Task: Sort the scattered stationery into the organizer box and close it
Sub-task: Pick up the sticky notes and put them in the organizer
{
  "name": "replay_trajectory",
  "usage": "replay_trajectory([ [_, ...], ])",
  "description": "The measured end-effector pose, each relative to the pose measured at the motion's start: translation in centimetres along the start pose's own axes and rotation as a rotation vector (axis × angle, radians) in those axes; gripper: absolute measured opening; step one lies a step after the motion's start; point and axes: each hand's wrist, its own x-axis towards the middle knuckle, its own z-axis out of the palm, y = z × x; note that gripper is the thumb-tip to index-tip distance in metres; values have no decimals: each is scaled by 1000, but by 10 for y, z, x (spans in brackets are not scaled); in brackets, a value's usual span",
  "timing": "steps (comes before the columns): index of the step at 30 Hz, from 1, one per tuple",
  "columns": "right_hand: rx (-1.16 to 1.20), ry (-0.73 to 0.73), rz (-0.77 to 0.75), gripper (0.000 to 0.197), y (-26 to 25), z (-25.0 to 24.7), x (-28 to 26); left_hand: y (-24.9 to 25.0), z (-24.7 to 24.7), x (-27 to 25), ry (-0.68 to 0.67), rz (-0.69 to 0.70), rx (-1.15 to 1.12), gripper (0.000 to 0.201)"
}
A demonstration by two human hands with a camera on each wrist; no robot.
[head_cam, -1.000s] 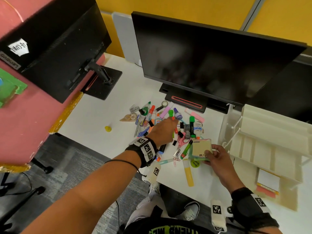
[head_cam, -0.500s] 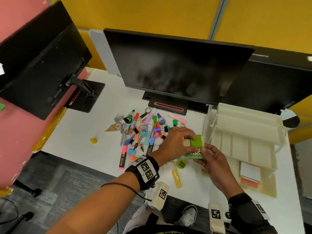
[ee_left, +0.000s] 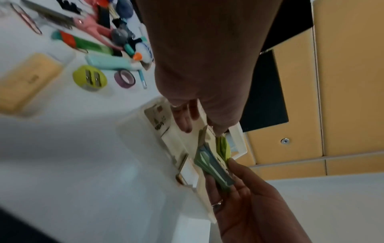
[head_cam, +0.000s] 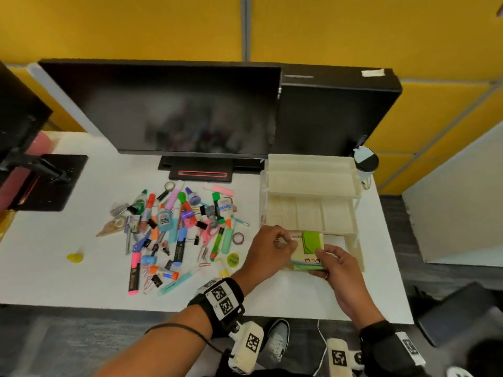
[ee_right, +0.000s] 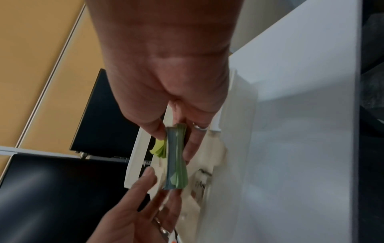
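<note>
The right hand (head_cam: 336, 263) pinched a small stack of green and cream sticky-note pads (head_cam: 309, 250), thumb on top and fingers curled beneath, holding it just above the lowest front tray of the cream plastic tiered organizer box (head_cam: 313, 191). The left hand (head_cam: 268, 247) sat just beside it at the stack's left edge, fingers loosely extended and touching the paper rather than closed round anything; in the right wrist view those fingertips (ee_right: 148, 172) lay straight against the pads. The organizer's upper tiers stood swung open beyond both hands.

The pads fanned apart at their free edges, as the wrist views showed, so loose sheets could likely catch on the tray rim or the tier overhead and buckle as the stack went in. A weak pinch might let the bright green top pad (head_cam: 311, 240) slide off the one beneath. Left of the left hand, well apart from the box, lay the heap of coloured markers, clips and glue bottles (head_cam: 177, 229) on the white desk (head_cam: 54, 268), all unsorted; closing the box was probably far off.
</note>
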Motion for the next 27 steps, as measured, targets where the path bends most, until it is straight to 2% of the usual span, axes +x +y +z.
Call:
replay_trajectory([
  [5, -10, 108, 62, 17, 9, -39, 7, 4, 46, 5, -191, -294, -162, 18],
  [10, 38, 138, 89, 19, 10, -54, 16, 15, 75, 17, -142, -514, -304, 22],
  [12, 45, 135, 98, 20, 9, -56, 19, 16, 82, 23, -127, -536, -301, 22],
  [15, 44, 138, 120, 20, 8, -60, 24, 15, 90, 32, -106, -542, -300, 12],
  [18, 14, 167, 113, 24, 7, -56, 22, 11, 97, 46, -71, -557, -352, 13],
  [24, -206, 204, 33, 27, 16, -51, 23, 4, 121, 64, 94, -609, -430, 23],
  [27, -283, 188, 25, 23, 17, -53, 24, -6, 132, 69, 130, -615, -457, 14],
])
